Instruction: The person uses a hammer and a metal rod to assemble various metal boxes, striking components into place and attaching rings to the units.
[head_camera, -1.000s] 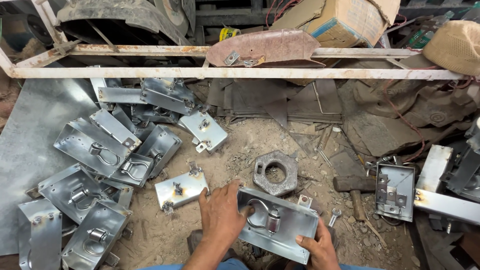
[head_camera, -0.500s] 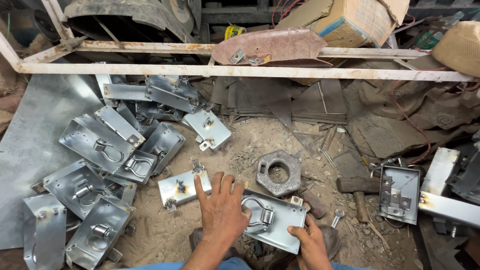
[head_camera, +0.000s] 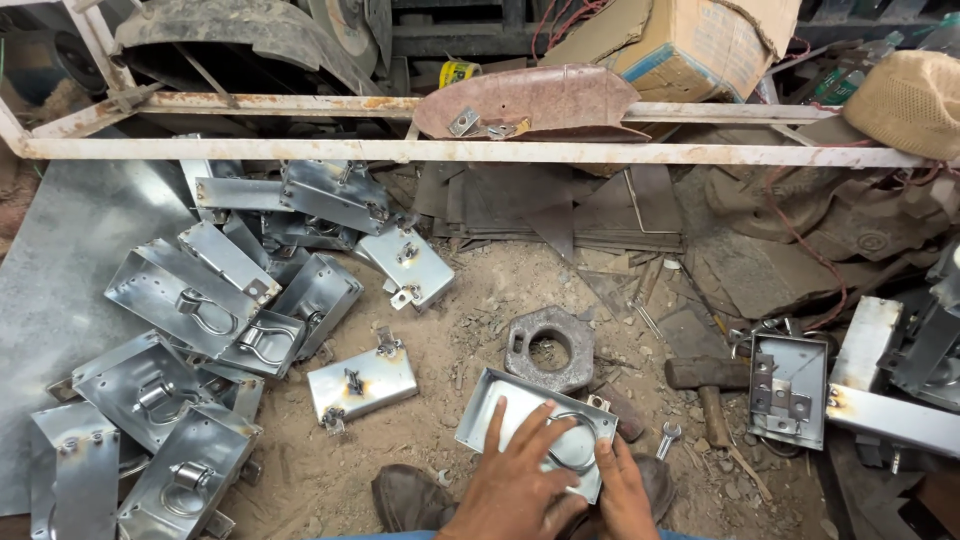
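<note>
A shiny sheet-metal tray-shaped box (head_camera: 500, 398) with a round ring fitting inside lies on the dirt floor in front of me. My left hand (head_camera: 515, 478) lies flat on it with fingers spread across its inside. My right hand (head_camera: 622, 488) presses on its near right corner, fingers bent over the edge. Just beyond the box sits a heavy rusty hexagonal nut (head_camera: 548, 345). A small spanner (head_camera: 668, 438) lies to the right of the box, and a hammer (head_camera: 708, 385) rests farther right.
Several similar metal boxes (head_camera: 200, 300) are heaped at the left on a grey steel sheet (head_camera: 50, 290). One more box (head_camera: 788, 390) stands at the right. A white painted steel frame (head_camera: 500, 150) crosses the back, with scrap and a cardboard carton (head_camera: 690, 40) behind.
The box has been lowered and turned nearer me; my left hand shifted from its left end onto its inside, and my right hand moved up onto its right corner.
</note>
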